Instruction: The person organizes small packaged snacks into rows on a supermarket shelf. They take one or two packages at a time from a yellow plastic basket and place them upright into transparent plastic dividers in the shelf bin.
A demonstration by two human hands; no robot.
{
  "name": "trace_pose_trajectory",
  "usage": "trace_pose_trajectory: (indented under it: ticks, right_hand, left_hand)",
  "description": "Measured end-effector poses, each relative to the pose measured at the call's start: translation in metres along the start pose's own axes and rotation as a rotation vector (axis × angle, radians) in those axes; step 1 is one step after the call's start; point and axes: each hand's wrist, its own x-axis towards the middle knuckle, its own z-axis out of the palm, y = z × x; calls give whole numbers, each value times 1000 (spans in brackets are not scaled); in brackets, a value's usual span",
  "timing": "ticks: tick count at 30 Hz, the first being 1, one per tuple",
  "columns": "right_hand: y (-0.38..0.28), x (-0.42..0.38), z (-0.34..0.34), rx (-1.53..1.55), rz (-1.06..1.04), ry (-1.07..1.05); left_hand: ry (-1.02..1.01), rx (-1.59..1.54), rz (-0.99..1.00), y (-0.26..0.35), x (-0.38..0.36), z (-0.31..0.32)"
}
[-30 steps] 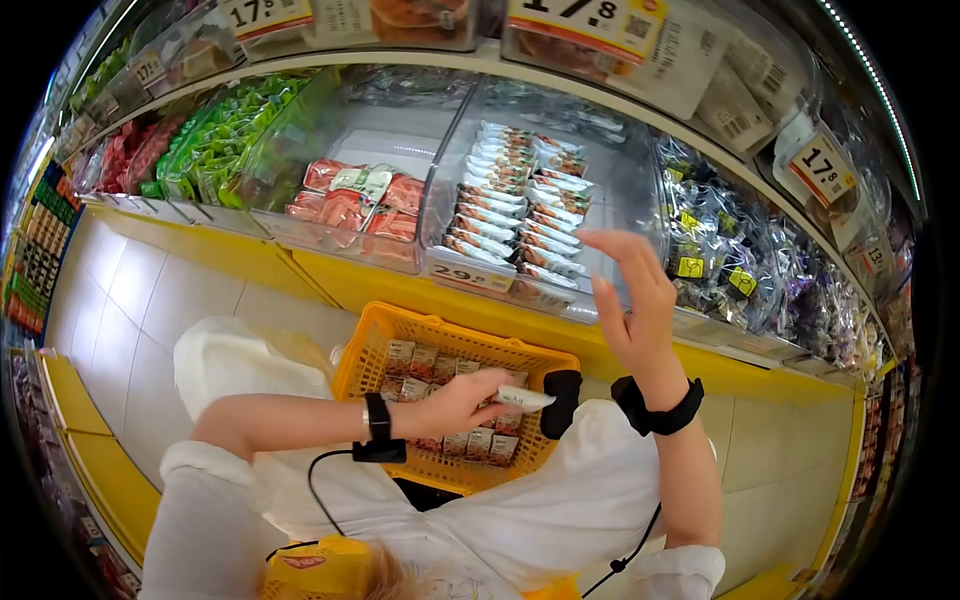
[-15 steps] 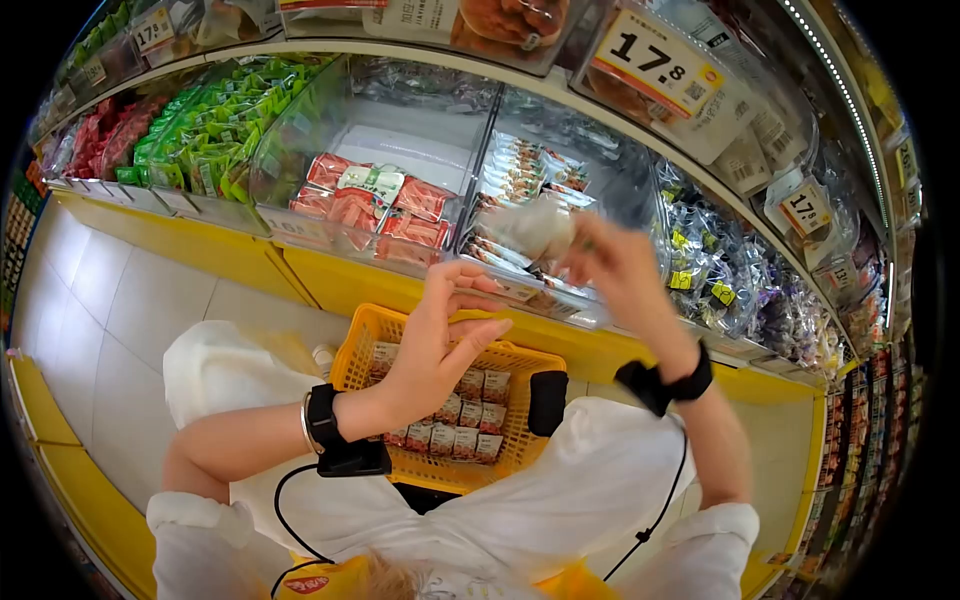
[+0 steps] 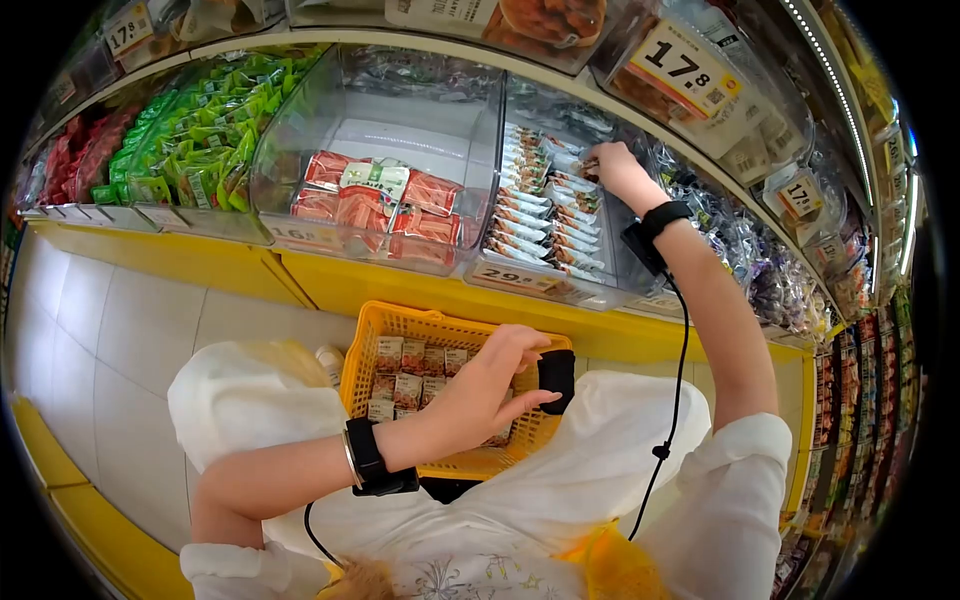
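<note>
My right hand [image 3: 622,175] reaches into a clear bin, its fingers bent and closed at a small white-and-brown snack packet [image 3: 590,168] near the back of the right row. The fingertips partly cover that packet. Similar snack packets [image 3: 520,215] lie in two neat columns in the same bin. Over the yellow basket [image 3: 390,318] hovers my left hand [image 3: 485,390], empty, with thumb and fingers apart. Under it, rows of small snack packets [image 3: 408,390] line the basket, some hidden by the hand.
Left of the packet bin, a clear bin holds red-and-white packs [image 3: 375,205]. Green packets [image 3: 205,140] fill the bin farther left, dark wrapped sweets [image 3: 740,240] the one at right. An upper shelf [image 3: 440,50] overhangs the bins. A black cord [image 3: 672,385] hangs from my right wrist.
My right hand has moved from the bin's front, where it held a blurred whitish thing, to the bin's back right. My left hand has shifted right and lower over the basket.
</note>
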Motion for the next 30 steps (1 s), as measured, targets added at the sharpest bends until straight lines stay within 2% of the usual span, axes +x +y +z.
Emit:
trace_pose_trajectory:
  ticks: [3,6,8,12,15,18,20,22,23,26,27,30]
  right_hand:
    - [-4,12,4,-140,66,-76]
    - [-14,12,-12,-90,113,-74]
    - [-2,18,-9,-65,60,-76]
    - [3,14,19,-82,91,57]
    - [1,11,19,-7,152,-89]
    - [-8,7,6,-21,202,-133]
    - [-23,0,-1,-83,192,-86]
    - [-40,-10,-3,115,76,115]
    - [-46,-10,-1,143,55,39]
    - [-57,-19,-3,124,-26,8]
    - [-48,-15,-1,269,0,-7]
    - [-41,-14,-17,320,90,6]
  left_hand:
    - [-26,25,-4,-6,-4,-2]
    - [-13,21,-18,-12,-6,-4]
    - [-8,17,-25,-13,-8,-7]
    - [-26,37,-18,-15,-10,-11]
    - [-22,14,-36,-17,-10,-11]
    - [-15,-5,-57,-15,-9,-12]
    - [-20,-8,-63,-15,-10,-12]
    - [-32,33,-19,-17,-10,-11]
    - [-33,33,-22,-18,-10,-10]
    - [-56,53,-6,-19,-11,-9]
    - [-57,55,0,-19,-11,-8]
    - [-65,69,7,-19,-11,-7]
